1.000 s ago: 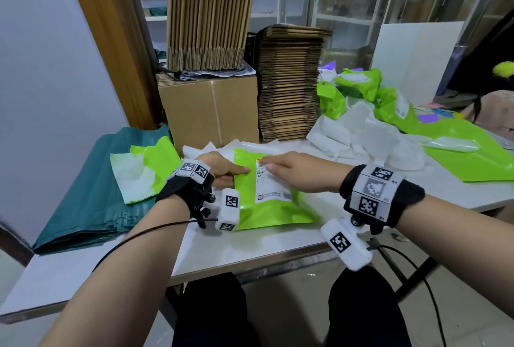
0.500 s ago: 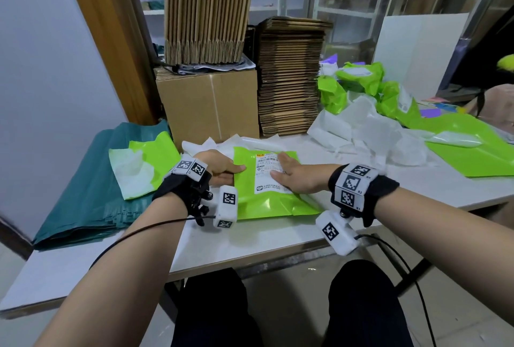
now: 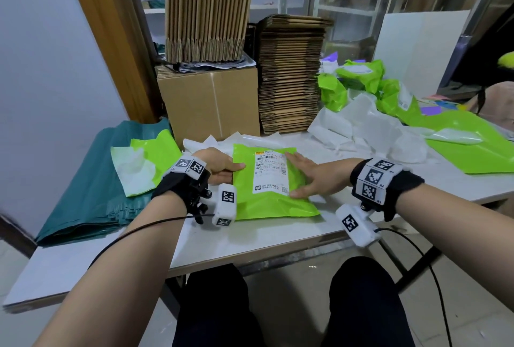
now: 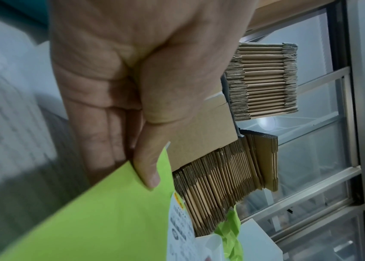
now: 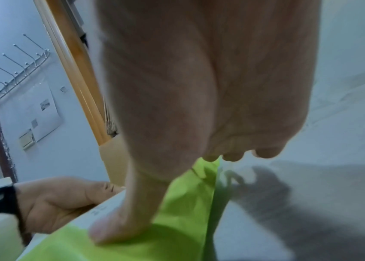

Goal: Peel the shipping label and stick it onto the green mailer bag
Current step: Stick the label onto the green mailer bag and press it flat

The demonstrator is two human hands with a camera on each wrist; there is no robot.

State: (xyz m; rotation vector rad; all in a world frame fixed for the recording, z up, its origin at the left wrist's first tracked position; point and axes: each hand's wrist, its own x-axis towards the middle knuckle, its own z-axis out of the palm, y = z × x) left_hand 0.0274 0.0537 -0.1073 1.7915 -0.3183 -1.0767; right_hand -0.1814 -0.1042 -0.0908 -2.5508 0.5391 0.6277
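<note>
A bright green mailer bag lies flat on the white table in front of me, with a white printed shipping label stuck on its upper face. My left hand grips the bag's left edge, thumb on top and fingers beneath; the left wrist view shows that thumb on the green mailer bag beside the label. My right hand lies flat along the label's right side with straight fingers. Its thumb presses at the label's near right corner.
Behind the bag stand a cardboard box and a stack of flattened cartons. Teal bags and another green mailer lie at left. Crumpled white paper and green mailers fill the right. The table's front edge is close.
My right hand has slid off the label's top, from lying across it to lying along its right side with the thumb near the lower corner. The left hand kept its grip.
</note>
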